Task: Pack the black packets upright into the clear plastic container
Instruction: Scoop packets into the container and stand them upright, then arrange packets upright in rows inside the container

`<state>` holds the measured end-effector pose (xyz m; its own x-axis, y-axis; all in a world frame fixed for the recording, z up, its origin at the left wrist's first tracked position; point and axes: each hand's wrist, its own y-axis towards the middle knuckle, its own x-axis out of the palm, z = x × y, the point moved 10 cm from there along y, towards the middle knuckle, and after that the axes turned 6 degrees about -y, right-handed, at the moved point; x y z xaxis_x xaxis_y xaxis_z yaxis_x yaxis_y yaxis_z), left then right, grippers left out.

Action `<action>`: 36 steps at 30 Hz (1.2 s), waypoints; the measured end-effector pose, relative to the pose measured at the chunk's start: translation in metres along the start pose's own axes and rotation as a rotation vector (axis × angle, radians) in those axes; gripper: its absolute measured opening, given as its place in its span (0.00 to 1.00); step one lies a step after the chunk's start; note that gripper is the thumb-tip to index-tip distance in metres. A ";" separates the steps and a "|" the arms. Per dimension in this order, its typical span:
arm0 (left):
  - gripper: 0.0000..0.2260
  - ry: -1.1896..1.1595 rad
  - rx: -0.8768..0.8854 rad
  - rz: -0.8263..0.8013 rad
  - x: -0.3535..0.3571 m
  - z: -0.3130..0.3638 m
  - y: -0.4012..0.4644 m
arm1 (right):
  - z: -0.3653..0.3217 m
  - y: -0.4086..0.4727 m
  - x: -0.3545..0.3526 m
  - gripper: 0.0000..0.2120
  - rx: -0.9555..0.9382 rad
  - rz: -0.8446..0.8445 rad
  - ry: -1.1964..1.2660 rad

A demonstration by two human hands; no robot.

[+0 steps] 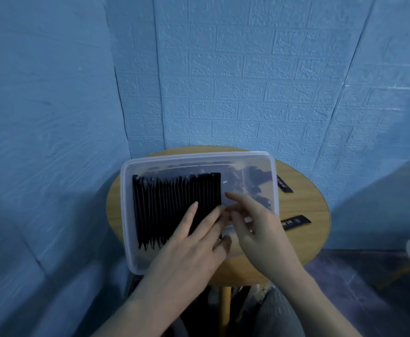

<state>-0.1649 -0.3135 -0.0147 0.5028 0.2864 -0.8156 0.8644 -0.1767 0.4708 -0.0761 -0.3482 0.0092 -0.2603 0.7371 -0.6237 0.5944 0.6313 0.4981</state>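
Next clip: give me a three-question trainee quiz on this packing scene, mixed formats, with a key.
1. True or false: the row of black packets stands upright in the left part of the clear container.
2. Multiple choice: where does the left hand rest? A) on the bare table B) flat on the packet row, fingers straight C) on the blue wall
3. Fill in: outside the container, loose packets lie on the round ____ table.

Key: 1 true; 2 B; 3 wooden. The right hand is over the container's empty part; whether it pinches anything cannot be told.
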 end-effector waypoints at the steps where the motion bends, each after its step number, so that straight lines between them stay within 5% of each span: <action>1: 0.20 0.008 -0.004 0.004 -0.001 -0.006 -0.003 | -0.009 -0.002 -0.006 0.16 -0.059 0.054 0.034; 4: 0.18 0.009 -0.040 0.016 -0.005 -0.029 -0.012 | -0.023 -0.010 -0.037 0.14 -0.171 0.284 0.188; 6: 0.20 0.015 -0.074 0.023 -0.004 -0.044 -0.018 | -0.002 -0.008 -0.052 0.13 -0.062 0.379 0.298; 10: 0.21 0.044 -0.103 0.028 0.004 -0.065 -0.027 | 0.057 0.021 -0.031 0.10 0.186 0.199 0.143; 16: 0.31 -0.017 -0.191 -0.096 0.026 -0.088 -0.035 | 0.110 0.047 0.046 0.51 0.378 -0.360 -0.401; 20: 0.30 -0.030 -0.198 -0.093 0.026 -0.092 -0.040 | 0.125 0.056 0.072 0.66 0.415 -0.481 -0.530; 32: 0.28 -0.053 -0.192 -0.060 0.014 -0.082 -0.034 | 0.122 0.067 0.059 0.48 0.269 -0.570 -0.635; 36: 0.30 -0.057 -0.186 -0.071 0.015 -0.076 -0.030 | 0.123 0.069 0.056 0.41 0.197 -0.456 -0.613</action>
<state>-0.1822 -0.2320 -0.0153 0.4439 0.2373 -0.8641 0.8870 0.0208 0.4613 0.0434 -0.2928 -0.0655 -0.0790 0.1149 -0.9902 0.6688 0.7427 0.0328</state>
